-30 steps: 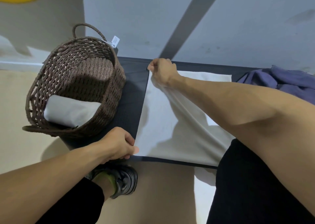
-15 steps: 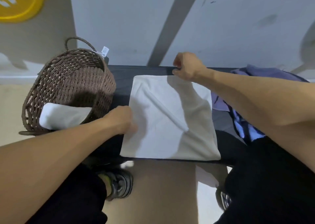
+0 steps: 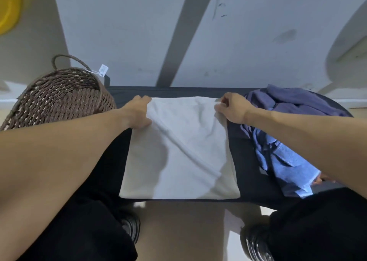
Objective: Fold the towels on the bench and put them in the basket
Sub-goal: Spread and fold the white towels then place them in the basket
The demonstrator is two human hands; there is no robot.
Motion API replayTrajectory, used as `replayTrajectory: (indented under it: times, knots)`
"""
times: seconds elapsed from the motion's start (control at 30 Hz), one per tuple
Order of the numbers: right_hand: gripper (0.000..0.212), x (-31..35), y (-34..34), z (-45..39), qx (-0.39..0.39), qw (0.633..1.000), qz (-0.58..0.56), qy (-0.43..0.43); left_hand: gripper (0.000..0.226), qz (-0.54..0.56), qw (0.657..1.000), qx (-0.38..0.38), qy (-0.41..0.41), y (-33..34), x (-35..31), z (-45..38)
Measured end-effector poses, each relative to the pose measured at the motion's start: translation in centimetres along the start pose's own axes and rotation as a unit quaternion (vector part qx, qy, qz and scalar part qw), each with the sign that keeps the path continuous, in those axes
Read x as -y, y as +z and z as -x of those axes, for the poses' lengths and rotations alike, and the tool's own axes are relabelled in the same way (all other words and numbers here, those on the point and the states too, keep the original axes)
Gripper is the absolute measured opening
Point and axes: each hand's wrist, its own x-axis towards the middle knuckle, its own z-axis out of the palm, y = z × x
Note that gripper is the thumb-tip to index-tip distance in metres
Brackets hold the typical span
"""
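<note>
Head view: the white towel (image 3: 179, 149) lies flat as a squarish panel across the middle of the dark bench (image 3: 246, 161), its near edge along the bench's front edge at lower centre. A second ago it was wider, with the right hand far out at its far left corner and the left hand at the near left corner; half a second ago it had been doubled over and the hands were parting. Now both hands sit on the far edge, at centre frame. The left hand (image 3: 139, 112) grips the far left corner with its fingers curled into the cloth. The right hand (image 3: 232, 108) pinches the far right corner, though the fingertips are partly tucked under the fabric, so the exact hold is hard to read.

That shift suggests one fold is done and the next is being set up, probably drawing the far edge toward the near one. A diagonal crease still crosses the cloth.

The wicker basket (image 3: 59, 100) stands at the left of frame, on the bench's left end. Its inside is hidden by the left forearm. A heap of blue towels (image 3: 288, 122) waits unfolded at the right, so much of the task remains.
</note>
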Motion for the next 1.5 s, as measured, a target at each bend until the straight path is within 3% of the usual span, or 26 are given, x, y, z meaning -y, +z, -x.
replayTrajectory:
  times: [0.13,0.4,0.6,0.87,1.0,1.2,1.3,1.4,1.5]
  knots:
    - [0.016,-0.2,-0.8,-1.1,-0.081,0.993,-0.073,0.048,0.069,0.049,0.998,-0.013,-0.023,-0.5,0.5,-1.6]
    - [0.026,-0.5,0.5,-2.3,-0.022,0.999,0.001,0.047,0.013,0.093,0.991,-0.091,-0.030,0.2,0.7,-3.6]
    - [0.022,-0.9,0.0,-2.6,0.009,1.000,0.018,0.009,0.011,0.107,0.990,-0.085,-0.045,0.0,0.7,-4.6]
    - [0.022,0.1,-0.4,-2.8,0.051,0.997,0.057,0.028,0.008,0.170,0.975,-0.100,-0.104,-1.4,0.3,-4.0]
    - [0.013,0.5,-0.9,-2.7,0.035,0.997,0.064,-0.028,0.014,0.149,0.978,-0.106,-0.103,-1.1,0.6,-3.9]
    - [0.017,0.1,-1.7,-2.4,0.051,0.984,-0.171,0.019,0.018,0.119,0.985,-0.083,-0.095,-1.2,1.0,-4.1]
    - [0.015,-0.2,-2.0,-2.3,0.059,0.963,-0.259,0.040,0.029,0.095,0.990,-0.053,-0.086,-1.6,1.2,-3.9]
    - [0.029,-0.2,-2.3,-2.5,0.057,0.939,-0.333,0.062,0.039,0.117,0.988,-0.046,-0.092,-1.9,1.6,-3.6]
    - [0.029,0.0,-2.6,-2.3,0.116,0.913,-0.386,0.067,0.032,0.132,0.986,-0.061,-0.087,-2.0,1.9,-3.5]
